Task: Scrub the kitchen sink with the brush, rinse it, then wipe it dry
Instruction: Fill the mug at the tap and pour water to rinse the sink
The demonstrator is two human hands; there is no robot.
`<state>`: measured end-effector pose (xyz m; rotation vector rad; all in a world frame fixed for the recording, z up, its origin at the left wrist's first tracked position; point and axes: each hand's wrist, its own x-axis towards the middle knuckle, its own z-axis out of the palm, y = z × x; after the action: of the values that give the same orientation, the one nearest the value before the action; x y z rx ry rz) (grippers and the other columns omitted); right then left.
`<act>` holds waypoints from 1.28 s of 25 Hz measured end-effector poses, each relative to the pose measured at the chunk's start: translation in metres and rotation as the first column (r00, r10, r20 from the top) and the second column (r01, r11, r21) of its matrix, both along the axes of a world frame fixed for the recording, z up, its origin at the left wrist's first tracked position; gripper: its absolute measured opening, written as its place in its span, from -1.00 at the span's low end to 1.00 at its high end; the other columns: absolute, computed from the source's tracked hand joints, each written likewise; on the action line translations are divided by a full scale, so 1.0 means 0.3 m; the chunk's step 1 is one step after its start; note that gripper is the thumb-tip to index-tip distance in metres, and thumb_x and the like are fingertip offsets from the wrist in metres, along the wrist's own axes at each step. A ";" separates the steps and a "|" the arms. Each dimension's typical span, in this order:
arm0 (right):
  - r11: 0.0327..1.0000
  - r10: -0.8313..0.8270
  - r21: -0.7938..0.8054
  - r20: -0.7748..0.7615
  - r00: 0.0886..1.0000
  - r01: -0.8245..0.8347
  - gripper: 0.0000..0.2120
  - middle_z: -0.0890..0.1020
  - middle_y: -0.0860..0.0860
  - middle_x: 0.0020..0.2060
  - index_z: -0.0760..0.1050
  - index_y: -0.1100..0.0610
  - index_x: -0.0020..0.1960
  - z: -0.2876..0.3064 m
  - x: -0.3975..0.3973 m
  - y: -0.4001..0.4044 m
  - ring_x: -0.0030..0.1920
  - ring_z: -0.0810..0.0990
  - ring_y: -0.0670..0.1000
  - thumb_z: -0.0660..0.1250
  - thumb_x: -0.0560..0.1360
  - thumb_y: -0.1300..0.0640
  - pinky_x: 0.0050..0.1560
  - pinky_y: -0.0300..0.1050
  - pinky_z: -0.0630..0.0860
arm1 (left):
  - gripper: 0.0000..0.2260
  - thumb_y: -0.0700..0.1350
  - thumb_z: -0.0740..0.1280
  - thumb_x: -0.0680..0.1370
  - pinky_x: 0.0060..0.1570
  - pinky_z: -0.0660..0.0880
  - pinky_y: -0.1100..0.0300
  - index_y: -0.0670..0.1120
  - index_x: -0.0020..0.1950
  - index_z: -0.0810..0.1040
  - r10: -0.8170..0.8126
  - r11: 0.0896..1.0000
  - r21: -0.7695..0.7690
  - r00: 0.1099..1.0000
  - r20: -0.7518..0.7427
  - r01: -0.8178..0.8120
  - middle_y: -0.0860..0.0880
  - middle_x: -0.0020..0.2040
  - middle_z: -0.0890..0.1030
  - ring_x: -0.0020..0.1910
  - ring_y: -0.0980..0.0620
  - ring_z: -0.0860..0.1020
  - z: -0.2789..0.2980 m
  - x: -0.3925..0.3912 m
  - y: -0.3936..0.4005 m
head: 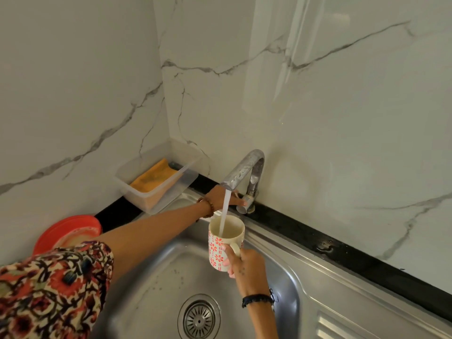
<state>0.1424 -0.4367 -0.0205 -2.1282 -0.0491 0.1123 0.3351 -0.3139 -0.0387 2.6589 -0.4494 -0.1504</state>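
right hand (247, 264): my fingers curl round the handle of the floral mug (225, 242), held upright over the steel sink (281, 260)
left hand (226, 195): on the tap lever (244, 204), fingers partly behind the stream, probably wrapped round it
tap (247, 171): running, water (225, 211) lands inside the mug
sink: basin wet, drain (199, 319) uncovered
back corner: clear tub (159, 177) holding an orange cloth (156, 176)
left edge: red plate (71, 231)
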 end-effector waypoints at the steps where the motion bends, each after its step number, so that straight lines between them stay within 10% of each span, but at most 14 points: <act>1: 1.000 -0.008 0.006 -0.017 1.000 0.008 -0.57 0.69 0.14 -0.05 0.61 0.32 0.00 -0.001 -0.001 0.003 -0.10 0.68 0.02 0.23 0.54 -0.06 -0.21 -0.22 0.63 | -0.73 0.16 0.32 0.47 -0.22 0.47 0.22 0.08 -0.34 0.38 0.005 1.000 0.009 0.999 0.034 -0.005 0.07 -0.35 0.48 -0.38 0.14 0.42 0.070 -0.055 -0.022; 7: 0.990 0.046 -0.133 -0.027 0.999 -0.049 -0.55 0.68 0.15 -0.03 0.61 0.32 -0.02 0.020 -0.042 -0.036 -0.06 0.66 0.03 0.23 0.53 -0.08 -0.16 -0.14 0.64 | -0.78 0.03 0.23 0.56 -0.21 0.44 0.16 -0.11 -0.12 0.47 0.063 0.996 -0.070 0.998 -0.004 -0.063 -0.06 -0.20 0.50 -0.21 -0.03 0.49 0.144 -0.235 -0.018; 12: 0.900 0.211 -0.366 -0.111 0.971 -0.238 -0.58 0.70 0.11 -0.21 0.59 0.24 -0.01 0.100 -0.127 -0.030 -0.57 0.45 -0.22 0.23 0.53 -0.12 -0.43 -0.35 0.50 | -0.83 -0.05 0.18 0.58 -0.02 0.46 0.16 -0.09 0.04 0.51 0.308 0.922 -0.219 0.947 -0.089 -0.320 -0.02 0.06 0.50 0.04 0.01 0.50 0.026 -0.667 0.158; 15: 0.787 0.369 -0.453 -0.199 0.908 -0.419 -0.62 0.63 0.02 -0.40 0.59 0.22 -0.04 0.169 -0.179 0.075 -0.64 0.46 -0.24 0.20 0.55 -0.09 -0.38 -0.24 0.56 | -0.62 -0.06 0.16 0.60 0.41 0.06 0.24 -0.12 0.40 0.31 0.510 0.854 -0.088 0.858 -0.056 -0.513 -0.06 0.48 0.21 0.49 0.01 0.10 -0.068 -0.948 0.325; 18: 0.669 0.521 -0.478 -0.243 0.818 -0.569 -0.59 0.66 0.08 -0.38 0.59 0.26 -0.10 0.212 -0.216 0.235 -0.47 0.60 -0.12 0.21 0.54 -0.08 -0.28 -0.11 0.62 | -0.34 0.08 0.18 0.58 0.38 -0.32 0.15 -0.24 0.51 -0.01 0.672 0.732 0.131 0.740 0.031 -0.669 -0.21 0.50 -0.18 0.44 -0.09 -0.30 -0.163 -1.140 0.452; 22: 0.432 0.690 -0.603 -0.258 0.676 -0.671 -0.61 0.64 0.06 -0.38 0.58 0.23 -0.06 0.243 -0.240 0.503 -0.44 0.57 -0.08 0.22 0.53 -0.10 -0.37 -0.22 0.48 | -0.33 0.21 0.03 0.55 0.43 -0.18 0.05 -0.40 0.27 0.34 0.736 0.661 0.200 0.677 0.013 -0.723 -0.36 0.28 0.40 0.31 -0.26 0.24 -0.212 -1.239 0.569; 25: 0.366 0.727 -0.665 -0.233 0.646 -0.651 -0.61 0.67 0.20 -0.13 0.55 0.25 0.01 0.238 -0.214 0.638 -0.11 0.65 0.16 0.24 0.51 -0.09 -0.17 -0.08 0.54 | -0.31 0.21 -0.02 0.50 0.42 -0.16 0.03 -0.38 0.27 0.35 0.673 0.739 0.139 0.708 -0.216 -0.660 -0.32 0.27 0.44 0.33 -0.19 0.25 -0.229 -1.220 0.582; 32: 0.690 0.474 -0.476 -0.273 0.837 -0.545 -0.62 0.66 0.11 -0.41 0.58 0.29 -0.04 0.216 -0.072 0.500 -0.52 0.58 -0.02 0.27 0.52 -0.05 -0.43 -0.14 0.61 | 0.03 0.23 0.26 0.26 0.39 -0.07 0.07 -0.21 0.51 -0.18 0.567 0.823 0.026 0.821 -0.070 -0.567 -0.19 0.35 0.42 0.32 -0.10 0.41 -0.229 -1.131 0.636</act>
<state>0.1208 -0.2868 0.0444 -2.6097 -0.6112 0.6709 -0.0043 -0.1230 -0.1075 2.6514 0.3822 -0.0633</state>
